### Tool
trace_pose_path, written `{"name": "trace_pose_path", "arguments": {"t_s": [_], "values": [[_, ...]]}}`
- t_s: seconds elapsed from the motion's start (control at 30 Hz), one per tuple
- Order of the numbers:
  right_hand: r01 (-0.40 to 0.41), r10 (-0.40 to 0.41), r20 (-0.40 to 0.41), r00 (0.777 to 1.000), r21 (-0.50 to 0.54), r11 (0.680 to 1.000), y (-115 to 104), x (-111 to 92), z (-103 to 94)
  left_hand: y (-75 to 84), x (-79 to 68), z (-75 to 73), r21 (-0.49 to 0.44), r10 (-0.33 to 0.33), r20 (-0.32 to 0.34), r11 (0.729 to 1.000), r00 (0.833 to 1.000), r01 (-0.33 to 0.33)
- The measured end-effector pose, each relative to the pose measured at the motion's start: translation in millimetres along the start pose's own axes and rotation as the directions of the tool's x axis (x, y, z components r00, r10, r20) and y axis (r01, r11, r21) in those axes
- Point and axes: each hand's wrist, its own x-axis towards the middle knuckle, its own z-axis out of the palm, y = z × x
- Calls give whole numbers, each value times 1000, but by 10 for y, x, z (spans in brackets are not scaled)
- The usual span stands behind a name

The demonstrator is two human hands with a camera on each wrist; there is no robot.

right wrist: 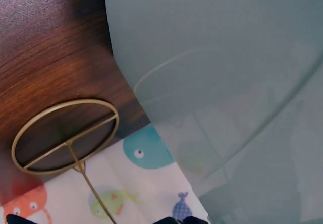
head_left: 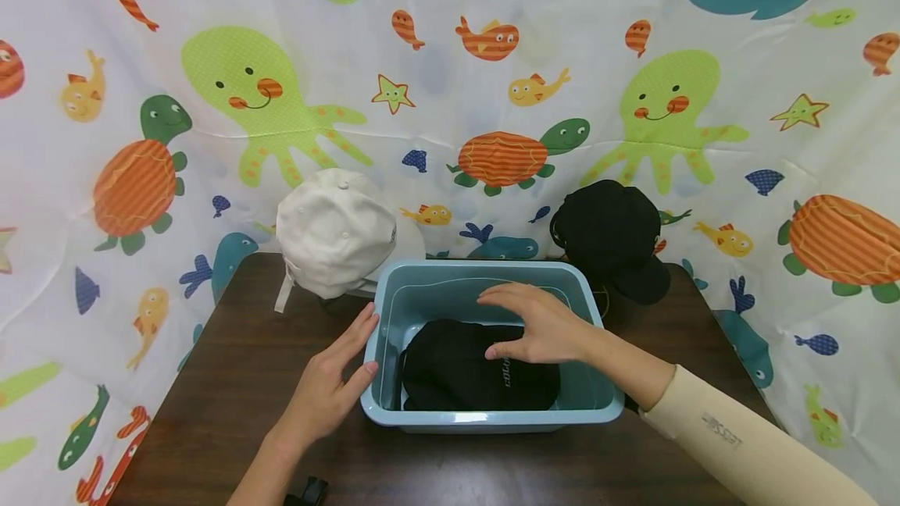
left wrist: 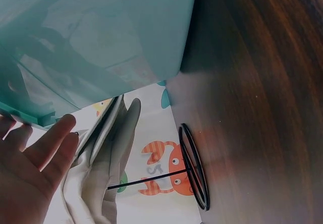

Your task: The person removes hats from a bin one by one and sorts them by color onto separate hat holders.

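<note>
A light blue plastic bin (head_left: 485, 418) stands on the dark wooden table, with a black cap (head_left: 450, 369) with pale lettering lying inside. My left hand (head_left: 326, 377) rests its fairly straight fingers on the bin's left rim; the left wrist view shows that hand (left wrist: 30, 168) beside the bin's wall (left wrist: 101, 42). Over the bin, my right hand (head_left: 544, 326) is spread with thumb and fingers apart, above the cap and gripping nothing. Whether its thumb touches the cap, I cannot tell. The right wrist view shows the bin's wall (right wrist: 212, 82) but not the hand.
Behind the bin, a white cap (head_left: 333, 233) sits at left on a stand with a black wire base (left wrist: 194, 168). At right, another black cap (head_left: 608, 229) is on a gold wire stand (right wrist: 70, 138). A sea-animal curtain (head_left: 436, 115) hangs behind the table (head_left: 218, 381).
</note>
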Motion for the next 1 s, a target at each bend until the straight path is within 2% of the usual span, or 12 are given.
{"name": "trace_pose_path", "arguments": {"t_s": [0.4,1.0], "values": [[-19,18,88,996,11,1000,5,62,113,-19,38,-20,-12,16,-2,1000,1000,-16],[-48,27,245,969,83,995,26,96,264,-17,25,-9,-4,4,-6,1000,1000,-4]]}}
